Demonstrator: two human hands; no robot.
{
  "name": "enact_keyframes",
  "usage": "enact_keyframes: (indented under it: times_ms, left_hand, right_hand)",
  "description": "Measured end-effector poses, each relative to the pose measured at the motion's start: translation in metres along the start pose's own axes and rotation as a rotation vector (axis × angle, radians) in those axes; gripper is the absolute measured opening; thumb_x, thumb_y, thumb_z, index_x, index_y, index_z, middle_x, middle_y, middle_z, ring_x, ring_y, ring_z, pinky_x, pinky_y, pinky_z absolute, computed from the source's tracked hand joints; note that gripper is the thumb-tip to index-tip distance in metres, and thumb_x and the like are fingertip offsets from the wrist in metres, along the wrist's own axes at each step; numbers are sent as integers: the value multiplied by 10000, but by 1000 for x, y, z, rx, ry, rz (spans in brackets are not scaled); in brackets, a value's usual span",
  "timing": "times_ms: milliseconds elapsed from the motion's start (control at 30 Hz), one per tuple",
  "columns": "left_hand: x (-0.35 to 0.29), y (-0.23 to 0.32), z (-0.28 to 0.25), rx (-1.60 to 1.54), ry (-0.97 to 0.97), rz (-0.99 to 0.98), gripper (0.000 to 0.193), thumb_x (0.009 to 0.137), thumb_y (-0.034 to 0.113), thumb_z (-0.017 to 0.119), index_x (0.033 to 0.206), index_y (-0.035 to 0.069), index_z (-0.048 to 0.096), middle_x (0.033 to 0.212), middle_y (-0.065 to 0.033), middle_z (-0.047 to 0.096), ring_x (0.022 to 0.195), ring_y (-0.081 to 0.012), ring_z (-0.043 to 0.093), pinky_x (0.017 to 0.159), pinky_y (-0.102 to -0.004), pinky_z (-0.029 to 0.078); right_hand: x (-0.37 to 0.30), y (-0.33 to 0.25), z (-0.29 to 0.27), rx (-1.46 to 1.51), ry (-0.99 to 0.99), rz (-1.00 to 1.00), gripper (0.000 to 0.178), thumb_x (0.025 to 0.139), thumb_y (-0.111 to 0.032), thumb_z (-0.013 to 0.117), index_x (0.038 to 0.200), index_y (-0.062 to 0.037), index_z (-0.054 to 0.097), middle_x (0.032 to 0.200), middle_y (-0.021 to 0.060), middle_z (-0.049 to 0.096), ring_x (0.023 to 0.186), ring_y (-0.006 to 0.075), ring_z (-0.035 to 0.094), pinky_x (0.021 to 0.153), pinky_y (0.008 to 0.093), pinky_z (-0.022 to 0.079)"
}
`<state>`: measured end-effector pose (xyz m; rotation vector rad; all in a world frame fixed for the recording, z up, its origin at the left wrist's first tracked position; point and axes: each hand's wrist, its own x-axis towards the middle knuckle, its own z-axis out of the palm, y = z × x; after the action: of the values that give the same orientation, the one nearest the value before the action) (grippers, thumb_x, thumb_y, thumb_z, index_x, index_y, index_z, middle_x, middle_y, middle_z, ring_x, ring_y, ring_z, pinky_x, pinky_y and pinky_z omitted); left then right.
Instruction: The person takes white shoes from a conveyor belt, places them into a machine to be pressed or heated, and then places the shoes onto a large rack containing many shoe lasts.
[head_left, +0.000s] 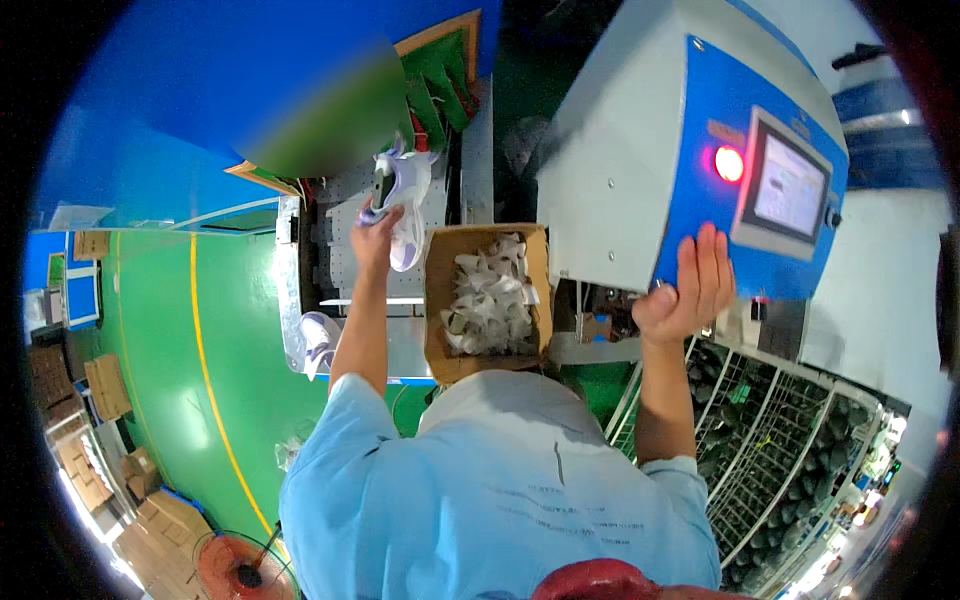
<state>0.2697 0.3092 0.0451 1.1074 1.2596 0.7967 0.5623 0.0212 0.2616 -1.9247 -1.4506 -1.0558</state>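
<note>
Light-blue shirt point(430, 500) — short sleeves point(358, 408), small dark print point(560, 507), bare forearms point(362, 335)

A green floor point(240, 330) spreads across the left, crossed by a yellow line point(207, 362) that curves down to an orange fan point(225, 570) at the lower edge. Cartons point(170, 525) cluster near the fan, with another box point(107, 387) farther up beside the line. At lower right, a wire rack point(768, 445) holds rows of dark, rounded pieces point(800, 490).
</note>
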Motion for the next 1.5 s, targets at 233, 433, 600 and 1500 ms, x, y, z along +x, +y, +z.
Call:
enact_keyframes:
  times_ms: [233, 433, 600, 1500]
  left_hand:
    - [-212, 59, 6, -665, -382, -66, 935, 769, 164, 875, 1518, 45, 329, 1303, -123, 618, 1148, -259, 650, 988, -417, 546]
    - [-311, 59, 62, -401, -938, -83, 1097, 631, 273, 993, 1505, 23, 379, 1392, -59, 562, 1238, -178, 544, 1070, -365, 444]
    - [-336, 75, 87, 238, -1126, -42, 625, 731, 177, 921, 1236, -27, 616, 1079, -77, 698, 999, -144, 623, 875, -320, 514]
    - [-428, -22, 192, 4, -916, -132, 323, 1054, 214, 585, 1295, 24, 483, 1055, -32, 607, 963, -95, 533, 855, -259, 450]
  right_hand:
    - [-23, -74, -62, 851, -308, 180, 907, 834, -245, 816, 1569, -52, 321, 1490, 221, 500, 1436, 326, 417, 1181, 483, 307]
    - [-65, -37, -82, 1886, -806, 1214, 958, 840, -119, 805, 1617, -105, 244, 1490, 131, 499, 1304, 249, 538, 1085, 378, 460]
    - [-136, 4, -115, 1846, -1087, 1828, 509, 986, -335, 618, 1359, 4, 543, 1153, 169, 703, 998, 254, 712, 875, 371, 586]
    - [-227, 124, -148, 1331, -551, 1554, 813, 832, -54, 745, 1553, -18, 371, 1431, 140, 557, 1237, 240, 587, 1052, 351, 461]
